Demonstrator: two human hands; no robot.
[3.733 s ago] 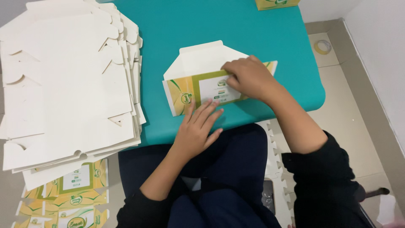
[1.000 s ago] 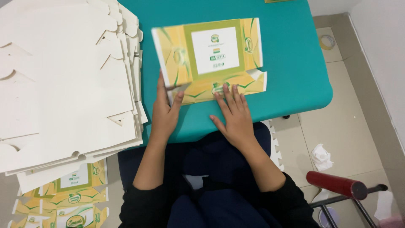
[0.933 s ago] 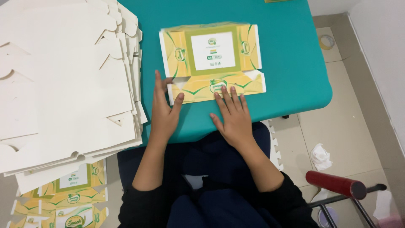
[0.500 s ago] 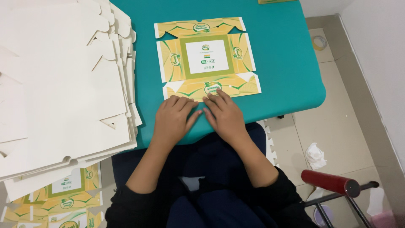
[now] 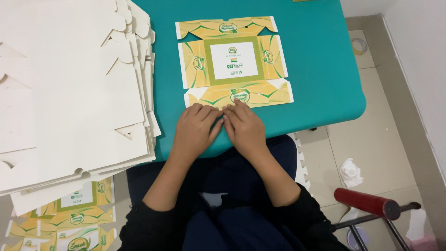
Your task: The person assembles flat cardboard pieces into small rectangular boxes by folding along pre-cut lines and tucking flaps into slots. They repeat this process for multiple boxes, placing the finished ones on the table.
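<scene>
I see the flat printed carton blank [image 5: 233, 62] lying face up on the teal surface [image 5: 320, 69], its long axis running left to right, just ahead of me. My left hand [image 5: 195, 130] and right hand [image 5: 244, 128] rest side by side at its near flap, fingers released, grasping nothing, equally close.

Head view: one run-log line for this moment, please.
left hand: flat on table edge | right hand: fingertips on box blank | blank: unfolded, printed side up
</scene>
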